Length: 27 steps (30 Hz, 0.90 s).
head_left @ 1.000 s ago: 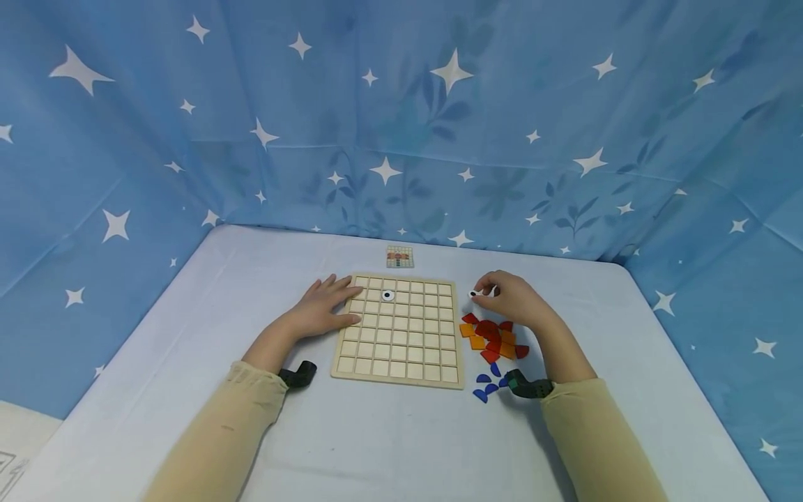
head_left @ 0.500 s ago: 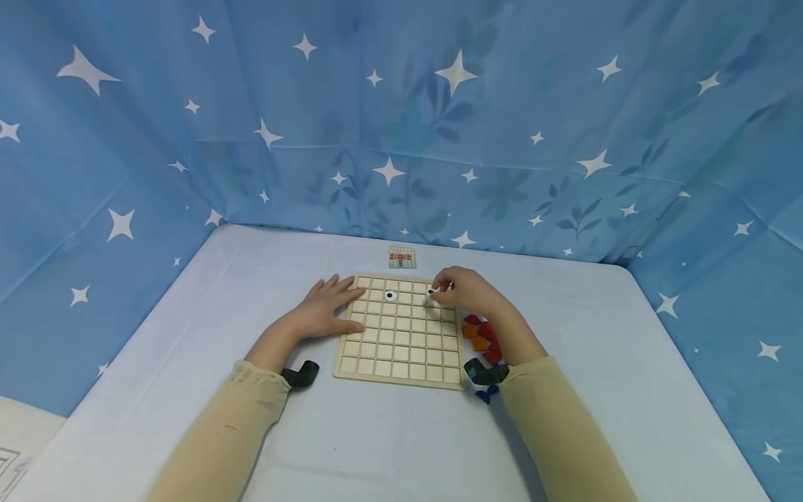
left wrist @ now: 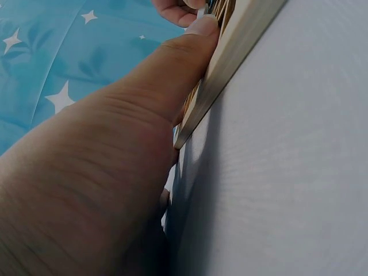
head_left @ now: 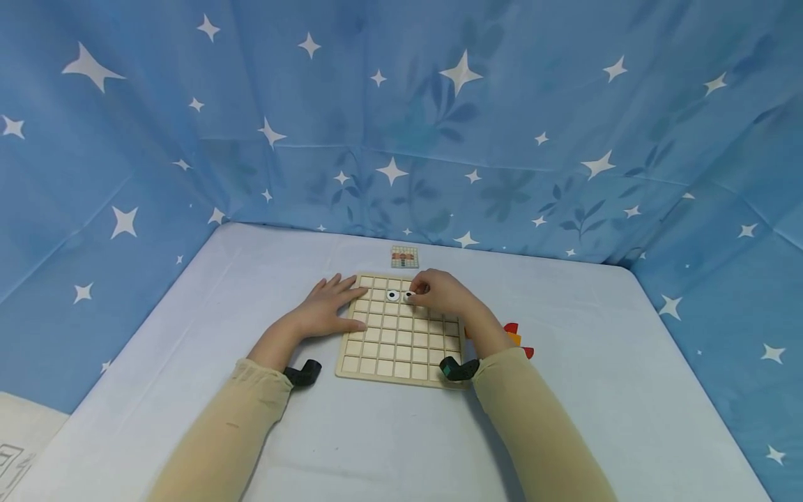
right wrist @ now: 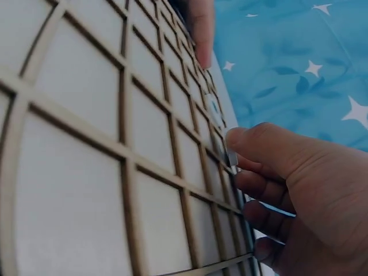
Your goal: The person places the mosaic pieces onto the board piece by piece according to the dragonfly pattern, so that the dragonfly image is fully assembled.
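Note:
A square wooden grid board [head_left: 387, 348] lies on the white table. My left hand [head_left: 323, 310] rests with spread, straight fingers on the board's left edge; in the left wrist view its thumb [left wrist: 172, 63] lies over the wooden rim. Between thumb and fingers, my right hand [head_left: 439, 291] pinches a white eye piece [head_left: 409, 296] with a black dot, over the upper part of the grid. Just left of it, another eye piece [head_left: 392, 295] sits on the grid. The right wrist view shows the pinched piece edge-on, close to the grid.
A small picture card [head_left: 404, 256] lies behind the board. Red pieces [head_left: 528, 352] and an orange piece [head_left: 515, 339] show beyond the right forearm, which hides others. A blue curtain [head_left: 401, 125] with stars hangs behind the table.
My right hand has carried the pinched eye piece leftward from beside the board to next to the other eye piece. The left hand has stayed on the board's edge.

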Tool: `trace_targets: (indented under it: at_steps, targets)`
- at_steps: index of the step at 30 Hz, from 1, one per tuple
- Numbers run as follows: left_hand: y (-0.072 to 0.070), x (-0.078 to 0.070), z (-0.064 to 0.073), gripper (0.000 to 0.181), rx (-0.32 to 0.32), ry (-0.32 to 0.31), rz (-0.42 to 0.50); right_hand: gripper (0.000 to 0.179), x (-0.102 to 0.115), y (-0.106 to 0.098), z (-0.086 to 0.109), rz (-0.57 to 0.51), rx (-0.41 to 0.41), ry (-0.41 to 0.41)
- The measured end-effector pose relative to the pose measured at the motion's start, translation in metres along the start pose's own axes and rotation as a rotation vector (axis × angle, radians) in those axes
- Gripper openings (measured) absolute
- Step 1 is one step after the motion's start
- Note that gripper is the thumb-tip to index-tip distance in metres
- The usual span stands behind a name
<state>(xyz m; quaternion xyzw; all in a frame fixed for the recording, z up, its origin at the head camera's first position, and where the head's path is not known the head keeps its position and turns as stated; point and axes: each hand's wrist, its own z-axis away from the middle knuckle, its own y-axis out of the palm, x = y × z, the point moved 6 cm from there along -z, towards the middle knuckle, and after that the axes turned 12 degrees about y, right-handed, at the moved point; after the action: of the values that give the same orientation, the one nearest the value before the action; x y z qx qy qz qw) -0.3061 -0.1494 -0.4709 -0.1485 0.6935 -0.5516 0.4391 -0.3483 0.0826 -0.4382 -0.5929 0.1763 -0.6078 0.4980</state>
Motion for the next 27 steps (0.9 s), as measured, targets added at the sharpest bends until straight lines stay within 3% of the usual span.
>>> trace_targets:
  at_steps: [17,27]
  targets:
    - [0.0001,0.0017,-0.0006,0.087,-0.001,-0.006,0.013,0.022,0.0004,0.0085,-0.0025,0.039,-0.029,-0.036]
    - [0.0011,0.0041,-0.0003,0.087,0.000,-0.011,0.024,0.025,0.0006,0.0093,0.0007,0.038,-0.025,-0.009]
